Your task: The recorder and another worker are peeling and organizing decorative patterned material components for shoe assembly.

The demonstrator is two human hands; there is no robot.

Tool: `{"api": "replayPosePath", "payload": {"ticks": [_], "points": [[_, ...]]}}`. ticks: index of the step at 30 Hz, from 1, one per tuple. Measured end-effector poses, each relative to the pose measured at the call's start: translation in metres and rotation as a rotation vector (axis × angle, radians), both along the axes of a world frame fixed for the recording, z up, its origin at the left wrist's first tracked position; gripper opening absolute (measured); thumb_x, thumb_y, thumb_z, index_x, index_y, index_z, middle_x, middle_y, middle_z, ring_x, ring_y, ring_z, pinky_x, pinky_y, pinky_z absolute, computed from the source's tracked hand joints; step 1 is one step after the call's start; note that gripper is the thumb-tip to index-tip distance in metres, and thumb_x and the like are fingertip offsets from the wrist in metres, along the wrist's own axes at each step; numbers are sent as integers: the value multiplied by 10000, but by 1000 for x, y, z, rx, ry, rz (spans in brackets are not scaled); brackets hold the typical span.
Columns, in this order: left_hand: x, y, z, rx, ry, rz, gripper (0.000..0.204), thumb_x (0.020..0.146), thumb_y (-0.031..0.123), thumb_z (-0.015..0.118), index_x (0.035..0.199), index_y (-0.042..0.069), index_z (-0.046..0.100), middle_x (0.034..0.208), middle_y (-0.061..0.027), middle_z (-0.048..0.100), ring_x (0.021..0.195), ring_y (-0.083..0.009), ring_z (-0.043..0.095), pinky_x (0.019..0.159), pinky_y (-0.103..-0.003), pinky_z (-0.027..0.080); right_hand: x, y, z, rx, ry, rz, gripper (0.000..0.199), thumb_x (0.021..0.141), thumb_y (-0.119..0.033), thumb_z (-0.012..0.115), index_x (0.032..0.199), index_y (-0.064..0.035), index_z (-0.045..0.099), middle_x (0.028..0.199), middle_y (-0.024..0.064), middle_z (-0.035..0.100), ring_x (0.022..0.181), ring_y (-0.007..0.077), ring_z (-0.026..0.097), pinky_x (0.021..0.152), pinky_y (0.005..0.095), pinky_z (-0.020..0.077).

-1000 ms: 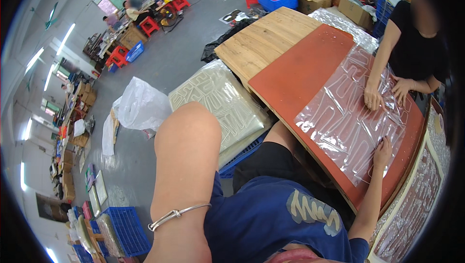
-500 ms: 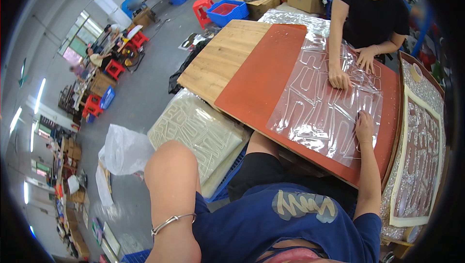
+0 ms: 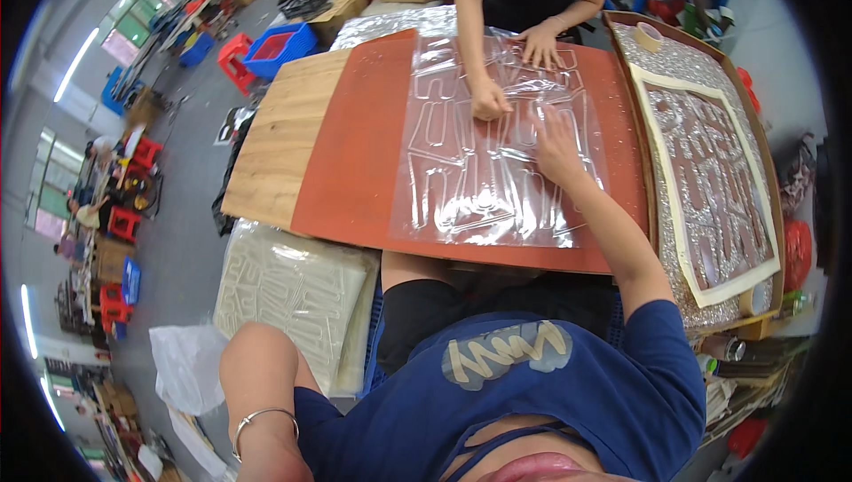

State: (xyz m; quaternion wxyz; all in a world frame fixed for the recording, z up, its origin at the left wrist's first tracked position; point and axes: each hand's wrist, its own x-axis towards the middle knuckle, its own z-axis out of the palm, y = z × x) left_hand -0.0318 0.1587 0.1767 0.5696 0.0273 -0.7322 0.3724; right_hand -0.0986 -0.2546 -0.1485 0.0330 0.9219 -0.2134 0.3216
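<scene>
My right hand (image 3: pixel 559 149) lies on a clear plastic sheet (image 3: pixel 444 176) with raised or cut letter-like outlines, its fingers stretched forward over the sheet's middle. The sheet rests on a reddish-brown mat (image 3: pixel 351 149). Across from me a person in black has one closed hand (image 3: pixel 489 102) pressed on the sheet, close to my fingertips, and the other hand (image 3: pixel 539 43) spread flat near its far edge. My left arm is bent at the elbow, with a silver bracelet (image 3: pixel 251 424) on the wrist. Only the base of my left hand (image 3: pixel 275 466) shows at the lower edge; its fingers are hidden.
The mat covers part of a wooden board (image 3: pixel 288 131). At left below it lies a stack of clear outlined sheets (image 3: pixel 293 296), with a white plastic bag (image 3: pixel 185 362) beside it. To the right, a glittery panel bears a cream frame (image 3: pixel 661 154) and a tape roll (image 3: pixel 648 36).
My right hand has moved from the sheet's near right part to its middle, beside the other person's fist. The view has turned, shifting the table leftward. My left arm stays bent.
</scene>
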Motion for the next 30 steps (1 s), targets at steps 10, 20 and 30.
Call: {"api": "replayPosePath", "payload": {"ticks": [10, 20, 30], "points": [[138, -141, -146, 692, 667, 363, 299, 946, 139, 331, 1122, -43, 491, 1031, -150, 584, 898, -224, 581, 831, -351, 458, 92, -48, -22, 78, 119, -5, 624, 771, -79, 519, 1359, 14, 333, 1257, 219, 493, 1148, 357, 475, 1014, 446, 315], [168, -316, -371, 1457, 241, 1448, 690, 917, 527, 375, 1384, 19, 347, 1451, -214, 289, 1365, -342, 233, 1113, -481, 147, 88, -82, -6, -67, 8, 188, 614, 763, -105, 528, 1354, -29, 377, 1140, 139, 590, 950, 285, 566, 892, 405, 393], [163, -319, -355, 1657, 310, 1405, 717, 903, 567, 339, 1412, 63, 323, 1496, -156, 223, 1403, -310, 134, 1130, -481, 64, 112, -101, -16, 61, -537, -22, 337, 773, -111, 594, 1102, -49, 625, 859, 81, 655, 779, 241, 605, 735, 354, 432]]}}
